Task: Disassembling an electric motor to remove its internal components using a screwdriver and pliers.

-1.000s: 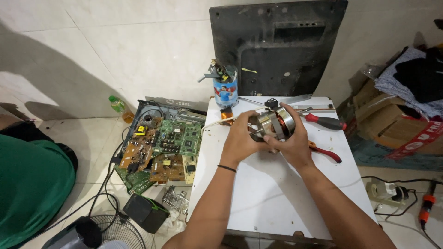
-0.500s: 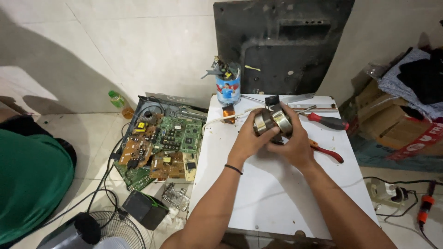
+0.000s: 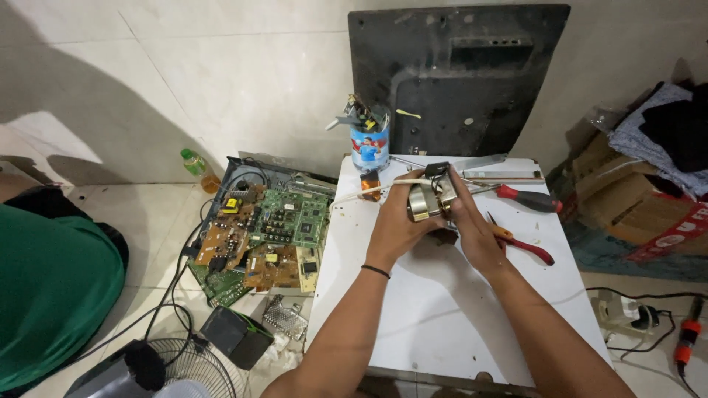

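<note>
Head view, looking down on a white table (image 3: 442, 309). Both hands raised just above the tabletop, near its far half, holding one small metal motor (image 3: 428, 200) between them. Left hand (image 3: 398, 225) wraps the motor's left side, fingers curled closed around the casing. Right hand (image 3: 468, 221) presses against the right side, fingers closed over the top and rear; the hands hide most of the motor's body. A white cable (image 3: 354, 195) runs from the motor leftward off the table edge.

On the table beyond and right of the hands: red-handled screwdriver (image 3: 527, 197), lying just past the right hand; red-handled pliers (image 3: 523, 243) beside the right wrist; a metal strip (image 3: 501, 175) near the back edge. A blue-and-white can (image 3: 369, 147) stuffed with small parts stands at the far left corner. A black panel (image 3: 457, 81) leans on the wall behind the table.

Floor, left of the table: open chassis with green and brown circuit boards (image 3: 258, 236), a bottle (image 3: 198, 168), a black box (image 3: 236, 335), a fan grille (image 3: 184, 372). A person in a green garment (image 3: 51, 287) sits at far left.
</note>
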